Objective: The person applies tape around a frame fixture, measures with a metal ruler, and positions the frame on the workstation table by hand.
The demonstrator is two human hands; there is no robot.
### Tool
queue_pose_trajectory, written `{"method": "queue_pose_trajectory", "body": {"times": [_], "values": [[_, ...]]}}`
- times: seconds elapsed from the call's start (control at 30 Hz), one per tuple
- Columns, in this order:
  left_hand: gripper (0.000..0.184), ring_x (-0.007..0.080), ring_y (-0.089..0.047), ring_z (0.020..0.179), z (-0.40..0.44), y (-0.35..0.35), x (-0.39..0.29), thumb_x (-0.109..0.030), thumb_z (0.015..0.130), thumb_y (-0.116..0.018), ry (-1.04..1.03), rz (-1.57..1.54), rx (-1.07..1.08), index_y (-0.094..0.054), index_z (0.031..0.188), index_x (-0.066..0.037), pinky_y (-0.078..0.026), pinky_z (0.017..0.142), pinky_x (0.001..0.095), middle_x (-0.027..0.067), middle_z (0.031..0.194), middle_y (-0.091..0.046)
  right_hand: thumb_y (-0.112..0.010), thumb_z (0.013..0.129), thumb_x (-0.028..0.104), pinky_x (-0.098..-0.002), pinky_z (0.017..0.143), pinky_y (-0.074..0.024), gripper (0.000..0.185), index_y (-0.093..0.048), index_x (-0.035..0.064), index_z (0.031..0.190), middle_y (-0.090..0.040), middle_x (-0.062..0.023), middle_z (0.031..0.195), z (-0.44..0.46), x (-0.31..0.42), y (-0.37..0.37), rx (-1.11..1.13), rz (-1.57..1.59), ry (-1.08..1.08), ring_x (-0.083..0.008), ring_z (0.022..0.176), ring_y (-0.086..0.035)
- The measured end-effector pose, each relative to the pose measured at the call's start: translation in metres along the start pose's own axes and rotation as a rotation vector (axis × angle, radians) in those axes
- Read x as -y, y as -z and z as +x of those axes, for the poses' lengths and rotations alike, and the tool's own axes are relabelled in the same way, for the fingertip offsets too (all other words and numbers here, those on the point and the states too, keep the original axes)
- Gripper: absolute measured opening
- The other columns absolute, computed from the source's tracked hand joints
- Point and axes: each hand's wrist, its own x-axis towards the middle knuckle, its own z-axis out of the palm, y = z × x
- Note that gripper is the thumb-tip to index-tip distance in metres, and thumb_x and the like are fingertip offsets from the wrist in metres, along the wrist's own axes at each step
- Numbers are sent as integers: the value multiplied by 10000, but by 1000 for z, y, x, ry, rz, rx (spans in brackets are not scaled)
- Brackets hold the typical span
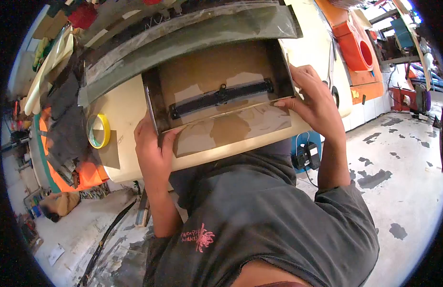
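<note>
A shallow brown box (209,64) with dark side walls lies open on the cream tabletop in front of me. Across its inside runs a black bar (221,99) with a small loop at its middle. My left hand (152,146) grips the near left corner, thumb on the front edge. At the near right corner, my right hand (314,98) wraps its fingers around the outside wall, with the thumb on the front edge. A shiny brown sheet (233,128) spreads from the box's front edge toward me; whether it is joined to the box, I cannot tell.
A yellow tape roll (99,130) lies left on the cream table (123,160). Clear plastic-covered grey-green material (192,50) stretches behind the box. Scissors (335,95) and an orange container (353,45) are to the right. Black adapters (307,154) hang below the table edge.
</note>
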Motion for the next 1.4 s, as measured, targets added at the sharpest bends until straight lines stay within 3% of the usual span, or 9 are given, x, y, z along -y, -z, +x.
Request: {"method": "queue_pose_trajectory", "body": {"times": [0.17,0.23,0.37,0.57,0.7,0.77,0.83,1.1,1.4], "values": [[522,435,-609,1213,12,1,2,-138,939,-769,46,-39,44,-613,1412,17,-446,1090,498,212,1309,-691,-867,826,145,-373,819,-528,721,-595,13,1481,-645,-132,1082,10,-4,-4,-2,-24,-7,-274,946,-630],[317,400,-693,1081,18,-1,2,-207,987,-745,-31,46,-46,-703,1225,-3,-527,947,466,204,1153,-721,-862,838,155,-377,806,-531,715,-592,16,1485,-646,-133,1080,14,-5,-5,-10,-19,9,-274,924,-634],[279,392,-687,1096,23,-3,10,-200,988,-737,-51,63,-47,-724,1189,-7,-521,954,463,194,1151,-725,-876,830,195,-425,915,-525,740,-585,-28,1473,-666,-201,1114,22,-10,-8,8,12,-3,-354,1007,-641],[247,389,-686,1090,23,-3,12,-178,979,-739,-49,48,-49,-741,1162,-12,-523,957,460,193,1159,-730,-883,826,207,-420,887,-537,736,-595,-4,1470,-666,-194,1123,23,-6,-7,28,1,-64,-334,988,-655],[328,409,-687,1111,20,-1,12,-170,955,-763,-47,53,-35,-705,1229,2,-530,959,477,215,1196,-717,-888,818,208,-423,900,-532,732,-600,-7,1456,-666,-191,1129,16,-2,-5,37,19,-108,-345,1004,-652],[366,420,-686,1127,13,-1,14,-167,949,-769,-37,48,-41,-687,1258,10,-532,962,485,227,1220,-708,-886,812,152,-370,838,-544,732,-601,1,1469,-653,-134,1082,10,-6,-6,11,-20,-39,-274,960,-654],[591,478,-586,1272,4,1,19,-137,917,-779,-46,19,36,-586,1451,28,-458,1105,522,235,1361,-670,-892,800,137,-371,839,-540,737,-604,-2,1464,-647,-131,1075,4,1,-3,18,-21,-59,-273,956,-644],[593,497,-559,1327,-20,8,9,-207,925,-758,-87,34,56,-596,1434,50,-430,1147,539,253,1349,-671,-914,713,109,-378,832,-518,784,-627,-14,1432,-638,-139,1013,-23,10,5,46,20,-115,-283,959,-608],[606,497,-517,1403,-30,8,8,-301,929,-768,-77,25,70,-619,1393,60,-382,1194,558,265,1452,-625,-905,733,168,-450,968,-527,824,-581,10,1474,-688,-181,1169,-34,5,8,77,-17,-46,-367,1111,-657]]}}
